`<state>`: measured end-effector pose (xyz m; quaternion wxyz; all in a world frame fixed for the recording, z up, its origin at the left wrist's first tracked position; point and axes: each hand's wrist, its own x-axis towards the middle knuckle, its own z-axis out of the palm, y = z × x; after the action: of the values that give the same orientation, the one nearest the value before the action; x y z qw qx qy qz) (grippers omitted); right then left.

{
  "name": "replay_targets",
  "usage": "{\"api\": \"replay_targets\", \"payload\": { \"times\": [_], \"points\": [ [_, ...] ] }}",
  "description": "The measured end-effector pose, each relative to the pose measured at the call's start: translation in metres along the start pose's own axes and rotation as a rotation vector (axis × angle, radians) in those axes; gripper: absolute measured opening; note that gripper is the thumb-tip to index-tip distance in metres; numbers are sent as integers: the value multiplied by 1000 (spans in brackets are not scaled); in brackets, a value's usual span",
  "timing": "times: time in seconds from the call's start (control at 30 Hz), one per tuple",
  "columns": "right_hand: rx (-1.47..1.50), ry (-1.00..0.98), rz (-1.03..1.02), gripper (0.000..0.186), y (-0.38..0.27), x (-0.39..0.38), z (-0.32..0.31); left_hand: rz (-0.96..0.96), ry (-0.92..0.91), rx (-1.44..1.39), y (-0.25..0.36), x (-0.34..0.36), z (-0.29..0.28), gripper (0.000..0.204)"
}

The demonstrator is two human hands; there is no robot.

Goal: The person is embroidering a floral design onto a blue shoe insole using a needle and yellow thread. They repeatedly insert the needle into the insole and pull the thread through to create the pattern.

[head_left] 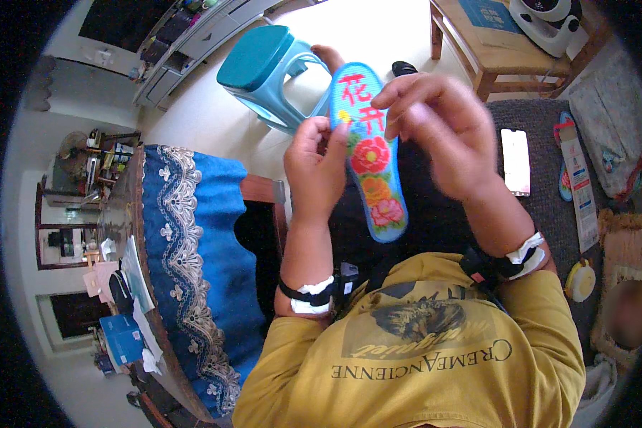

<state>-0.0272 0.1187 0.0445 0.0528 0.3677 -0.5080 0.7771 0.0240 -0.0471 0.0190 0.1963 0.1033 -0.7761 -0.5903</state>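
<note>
Holding a flower-patterned blue insole [371, 155] upright before the chest, a person in a yellow shirt [421, 342] grips its left edge with the left hand [315, 167], thumb pressed over the face. The right hand [446, 135], blurred, hovers at the upper right edge with fingers loosely curled, covering part of the rim; from where I stand, I cannot tell whether it pinches anything. Beyond, a teal stool [257, 57] stands on the pale floor, a bare foot [328, 57] beside it, partly hidden by the insole. At right, a phone [515, 162] lies on a dark cover [542, 221] near a long narrow box [580, 192]; a wooden chair [488, 50] bears a white appliance [546, 27]. At left, a blue lace-trimmed cloth [225, 207] drapes a table crowded with papers [137, 274] and a blue box [121, 339].
</note>
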Motion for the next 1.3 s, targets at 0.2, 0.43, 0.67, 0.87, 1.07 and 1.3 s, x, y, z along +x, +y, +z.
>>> {"api": "replay_targets", "payload": {
  "times": [0.2,0.43,0.67,0.87,1.07,1.3],
  "points": [
    [600,314,256,15,-13,17,-94,-1,266,17,-30,17,-62,12],
    [220,864,130,17,-10,14,-177,192,488,398,-44,23,-112,12],
    [-170,579,105,10,-4,16,-74,109,198,-198,4,2,-34,7],
    [-805,-13,-111,11,-34,1,0,146,-1,-276,41,-15,3,10],
    [-934,-162,-300,13,-33,0,7,165,-14,-354,50,-24,8,12],
    [-940,-167,-339,14,-30,-1,8,183,-13,-387,52,-25,8,11]
  ]
}}
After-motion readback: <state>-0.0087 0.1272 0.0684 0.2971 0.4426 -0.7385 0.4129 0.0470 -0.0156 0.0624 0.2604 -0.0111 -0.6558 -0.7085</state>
